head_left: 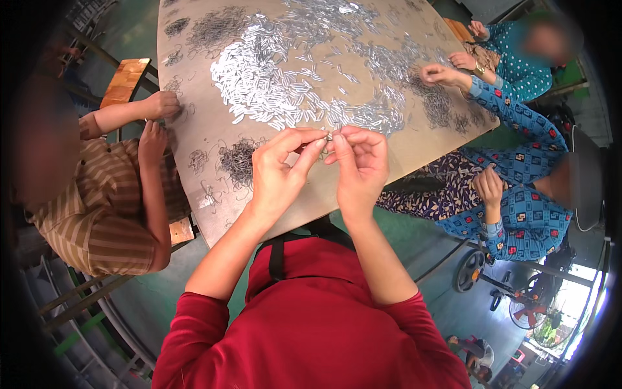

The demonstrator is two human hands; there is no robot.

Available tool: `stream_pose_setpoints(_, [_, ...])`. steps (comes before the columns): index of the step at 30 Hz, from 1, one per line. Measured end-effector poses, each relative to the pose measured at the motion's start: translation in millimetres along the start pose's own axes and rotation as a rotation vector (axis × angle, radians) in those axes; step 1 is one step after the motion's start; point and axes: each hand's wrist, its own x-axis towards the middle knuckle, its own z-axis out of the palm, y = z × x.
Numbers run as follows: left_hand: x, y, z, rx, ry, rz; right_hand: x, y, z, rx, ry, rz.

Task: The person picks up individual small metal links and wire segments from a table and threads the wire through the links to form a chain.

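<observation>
Above the near part of the table, my left hand [278,165] and my right hand [359,165] meet fingertip to fingertip. Both pinch one tiny metallic piece [329,137], too small and too covered by the fingers to name. Beyond them spreads a heap of shiny, elongated silver metal pieces [249,81]. A tangle of thin dark wire pieces [238,162] lies beside my left hand.
The brown table [291,217] carries more dark wire piles [217,29] along its sides. A co-worker in a striped shirt [97,227] sits at left. Two others, in blue patterned [518,220] and teal dotted [518,58] clothes, sit at right.
</observation>
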Motion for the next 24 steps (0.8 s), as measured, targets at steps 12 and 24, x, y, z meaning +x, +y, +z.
stream_pose_setpoints(12, [29,-145,81,0.781,-0.170,-0.156,23,-2,-36,-0.033,0.101,-0.077])
stream_pose_setpoints(24, [44,-49,28,-0.402,-0.180,-0.544,5,10,-34,-0.133,0.054,-0.070])
